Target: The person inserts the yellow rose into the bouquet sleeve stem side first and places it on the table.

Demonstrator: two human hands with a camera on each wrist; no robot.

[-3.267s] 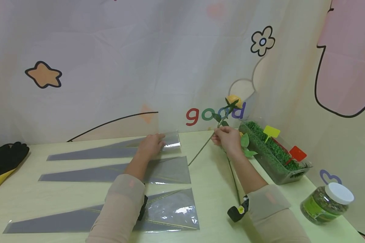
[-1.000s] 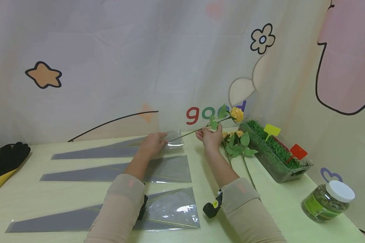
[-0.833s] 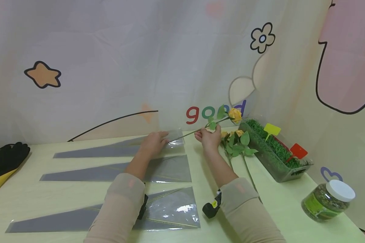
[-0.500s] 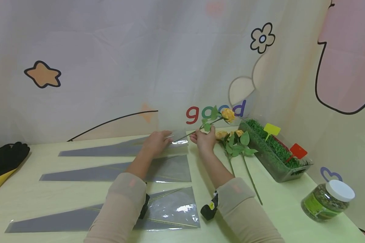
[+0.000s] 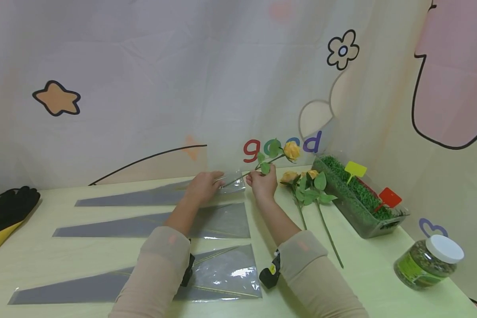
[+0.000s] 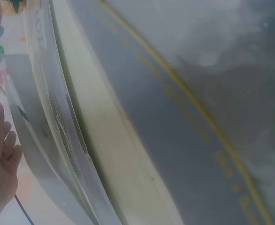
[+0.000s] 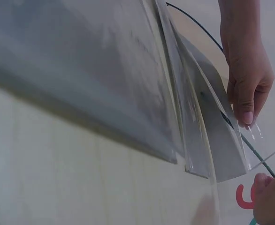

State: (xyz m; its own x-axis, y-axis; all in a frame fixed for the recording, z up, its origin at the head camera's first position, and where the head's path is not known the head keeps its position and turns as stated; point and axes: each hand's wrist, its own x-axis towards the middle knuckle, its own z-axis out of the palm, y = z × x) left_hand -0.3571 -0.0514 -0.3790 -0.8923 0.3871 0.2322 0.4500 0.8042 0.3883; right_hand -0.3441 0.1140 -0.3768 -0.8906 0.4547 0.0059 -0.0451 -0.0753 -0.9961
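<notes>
My right hand pinches the green stem of a yellow artificial rose, which slants with its bloom up and to the right. The stem's lower part runs into the wide mouth of the farthest flower sleeve, a clear and grey film cone. My left hand pinches that sleeve's clear film near its mouth, as the left hand shows in the right wrist view. Its fingers hide part of the film. Two more yellow roses lie on the table right of my right hand.
Two more flower sleeves, a middle one and a near one, lie flat. A planter of artificial grass and a white-lidded jar stand right. A black and yellow glove lies far left. A printed curtain hangs behind.
The right hand has moved left and down from beside the planter, bringing the rose's stem into the sleeve's mouth. The left hand stays at the sleeve, which has shifted slightly right.
</notes>
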